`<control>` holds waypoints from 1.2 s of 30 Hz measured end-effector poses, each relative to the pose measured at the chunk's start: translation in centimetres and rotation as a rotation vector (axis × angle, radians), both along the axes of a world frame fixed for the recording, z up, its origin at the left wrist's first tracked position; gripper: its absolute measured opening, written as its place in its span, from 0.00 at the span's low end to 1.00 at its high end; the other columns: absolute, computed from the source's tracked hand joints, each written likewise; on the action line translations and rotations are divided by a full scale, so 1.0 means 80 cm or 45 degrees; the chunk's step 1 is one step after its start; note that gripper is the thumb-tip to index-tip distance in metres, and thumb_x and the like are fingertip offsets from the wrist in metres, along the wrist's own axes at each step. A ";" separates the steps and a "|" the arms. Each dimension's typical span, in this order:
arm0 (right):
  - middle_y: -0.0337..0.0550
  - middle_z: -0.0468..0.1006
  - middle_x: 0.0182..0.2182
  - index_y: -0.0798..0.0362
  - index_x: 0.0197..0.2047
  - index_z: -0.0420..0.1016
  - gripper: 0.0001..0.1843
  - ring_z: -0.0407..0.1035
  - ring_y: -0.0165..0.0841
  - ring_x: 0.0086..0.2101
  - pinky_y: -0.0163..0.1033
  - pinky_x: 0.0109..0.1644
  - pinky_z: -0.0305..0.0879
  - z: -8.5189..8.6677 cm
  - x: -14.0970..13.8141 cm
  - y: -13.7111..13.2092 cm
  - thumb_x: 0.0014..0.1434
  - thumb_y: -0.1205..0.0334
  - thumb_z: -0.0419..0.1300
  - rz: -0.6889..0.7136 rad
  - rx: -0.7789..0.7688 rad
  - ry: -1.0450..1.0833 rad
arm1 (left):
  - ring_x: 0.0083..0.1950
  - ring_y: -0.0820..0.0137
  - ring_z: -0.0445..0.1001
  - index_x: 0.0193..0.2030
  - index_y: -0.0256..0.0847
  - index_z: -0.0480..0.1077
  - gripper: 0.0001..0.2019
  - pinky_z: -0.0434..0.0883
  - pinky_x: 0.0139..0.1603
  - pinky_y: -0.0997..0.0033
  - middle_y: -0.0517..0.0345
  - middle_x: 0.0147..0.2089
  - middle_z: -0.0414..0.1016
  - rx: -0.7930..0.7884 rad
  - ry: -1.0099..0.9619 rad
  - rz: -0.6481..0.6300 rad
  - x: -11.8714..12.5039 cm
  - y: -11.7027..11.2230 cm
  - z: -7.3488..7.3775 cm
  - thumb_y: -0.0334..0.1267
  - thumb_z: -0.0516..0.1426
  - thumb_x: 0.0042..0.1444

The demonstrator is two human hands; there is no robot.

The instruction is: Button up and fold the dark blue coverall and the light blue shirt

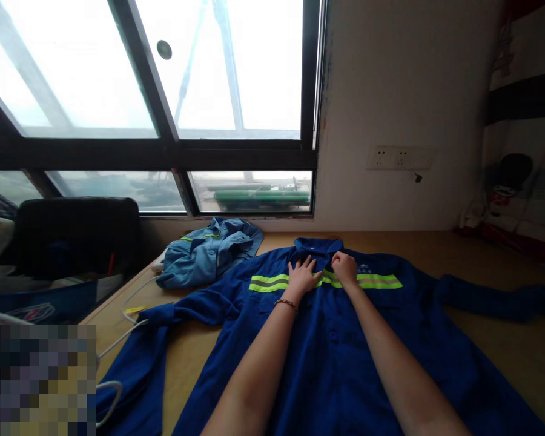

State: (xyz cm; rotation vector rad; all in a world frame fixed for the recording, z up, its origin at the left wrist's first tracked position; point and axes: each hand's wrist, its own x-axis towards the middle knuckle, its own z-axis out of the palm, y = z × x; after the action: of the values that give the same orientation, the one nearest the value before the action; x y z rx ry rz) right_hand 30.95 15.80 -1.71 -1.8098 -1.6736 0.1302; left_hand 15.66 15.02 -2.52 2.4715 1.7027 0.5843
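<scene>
A dark blue work jacket [327, 339] with a yellow-green reflective band across the chest lies spread flat on a wooden table [504, 339], collar toward the window and both sleeves stretched out. My left hand [303, 275] rests flat on the chest just left of the front opening, fingers spread; a beaded bracelet circles that wrist. My right hand [345, 268] sits just right of the opening below the collar, its fingers curled and pinching the jacket's front edge.
A lighter blue jacket [209, 251] lies crumpled at the table's back left. White cables [127, 309] run along the left edge. A black bag [72, 236] stands left of the table under the window. A wall socket [397, 157] sits behind.
</scene>
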 end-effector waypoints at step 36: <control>0.42 0.56 0.59 0.53 0.59 0.57 0.25 0.47 0.40 0.57 0.48 0.59 0.42 -0.025 0.002 0.002 0.58 0.65 0.41 0.122 -0.265 -0.344 | 0.65 0.57 0.43 0.59 0.39 0.56 0.27 0.40 0.61 0.46 0.48 0.63 0.53 0.086 0.054 0.123 -0.008 0.037 0.003 0.51 0.41 0.57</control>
State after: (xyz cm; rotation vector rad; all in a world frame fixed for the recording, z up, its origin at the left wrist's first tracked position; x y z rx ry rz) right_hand 31.08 15.98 -3.74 -1.9702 -2.0000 0.1082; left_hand 15.00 18.02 -2.28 2.4749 1.8568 0.6128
